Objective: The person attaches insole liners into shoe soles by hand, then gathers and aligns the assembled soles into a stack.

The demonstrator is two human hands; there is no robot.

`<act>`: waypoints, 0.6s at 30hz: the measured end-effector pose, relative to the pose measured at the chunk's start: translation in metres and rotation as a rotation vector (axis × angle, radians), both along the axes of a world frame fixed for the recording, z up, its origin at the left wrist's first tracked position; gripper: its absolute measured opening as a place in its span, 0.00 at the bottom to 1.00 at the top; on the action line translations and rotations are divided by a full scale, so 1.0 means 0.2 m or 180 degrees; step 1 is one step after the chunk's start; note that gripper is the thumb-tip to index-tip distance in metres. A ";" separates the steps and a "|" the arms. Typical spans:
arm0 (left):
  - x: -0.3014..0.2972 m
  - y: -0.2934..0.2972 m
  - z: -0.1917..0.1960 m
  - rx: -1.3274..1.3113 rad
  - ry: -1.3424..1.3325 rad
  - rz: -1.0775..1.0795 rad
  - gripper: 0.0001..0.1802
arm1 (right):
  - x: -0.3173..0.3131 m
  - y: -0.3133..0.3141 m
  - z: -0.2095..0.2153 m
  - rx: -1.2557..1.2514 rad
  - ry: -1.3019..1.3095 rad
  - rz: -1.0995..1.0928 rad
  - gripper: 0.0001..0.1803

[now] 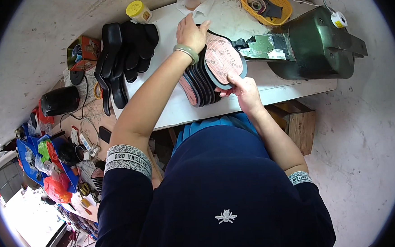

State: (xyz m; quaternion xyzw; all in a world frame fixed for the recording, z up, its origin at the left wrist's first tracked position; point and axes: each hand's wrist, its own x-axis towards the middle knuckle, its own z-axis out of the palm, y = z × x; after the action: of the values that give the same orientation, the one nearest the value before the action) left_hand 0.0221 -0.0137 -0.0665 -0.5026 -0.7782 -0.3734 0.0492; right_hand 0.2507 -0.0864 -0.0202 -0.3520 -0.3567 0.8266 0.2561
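Left hand (192, 32) rests fingers over far end of top insole (222, 58), pink-faced, dark-rimmed. Right hand (243, 88) pinches its near end. Insole tops fanned stack (199, 85) on white desk (178, 109), beside green machine (314, 44).
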 end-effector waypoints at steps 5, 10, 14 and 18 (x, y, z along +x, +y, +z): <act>-0.06 0.02 0.27 -0.1513 -0.1024 -0.3232 0.25 | -0.01 0.08 0.03 -0.0155 -0.0060 -0.0277 0.18; -0.11 0.06 0.34 -0.2468 -0.2041 -0.3248 0.22 | -0.05 0.13 0.07 -0.0205 -0.0391 -0.0197 0.17; -0.11 0.02 0.36 -0.2565 -0.2177 -0.2907 0.19 | -0.07 0.16 0.07 -0.0062 -0.0482 -0.0375 0.17; -0.10 -0.06 0.37 -0.2518 -0.2492 -0.2597 0.18 | -0.08 0.19 0.07 0.0064 -0.0614 -0.0472 0.16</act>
State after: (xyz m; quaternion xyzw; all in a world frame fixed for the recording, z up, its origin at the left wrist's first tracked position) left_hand 0.0030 -0.0254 0.0076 -0.5636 -0.5651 -0.2040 -0.5669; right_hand 0.2353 -0.0481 -0.0056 -0.4528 -0.3610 0.7640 0.2845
